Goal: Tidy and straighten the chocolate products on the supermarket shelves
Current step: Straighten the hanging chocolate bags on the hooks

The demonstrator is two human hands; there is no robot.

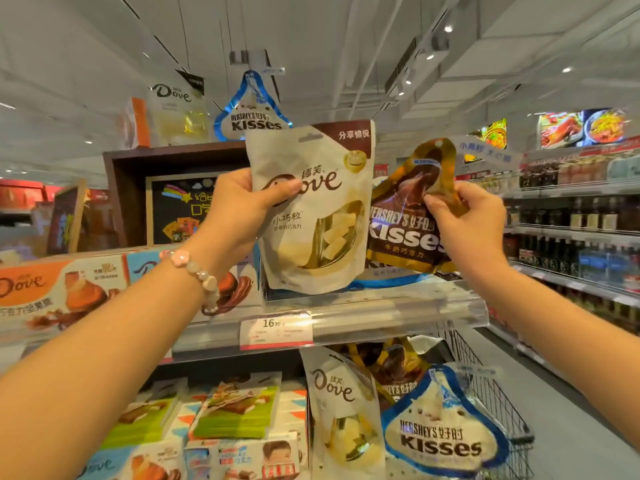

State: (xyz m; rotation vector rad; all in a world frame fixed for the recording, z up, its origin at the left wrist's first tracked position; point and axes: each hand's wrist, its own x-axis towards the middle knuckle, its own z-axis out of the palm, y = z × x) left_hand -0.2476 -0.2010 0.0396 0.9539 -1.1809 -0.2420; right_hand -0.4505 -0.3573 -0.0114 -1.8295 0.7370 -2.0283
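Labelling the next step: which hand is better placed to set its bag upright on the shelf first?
Probably the left hand. It grips the white Dove bag upright by its side, bottom edge near the shelf. The right hand pinches the brown Kisses bag by its top, tilted.

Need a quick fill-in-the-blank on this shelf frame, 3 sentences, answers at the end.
1. The left hand grips a cream pouch branded ____.
2. The right hand pinches the gold-edged brown bag branded Hershey's ____.
3. The price tag on the shelf edge reads ____.

Missing words: Dove; Kisses; 16.80
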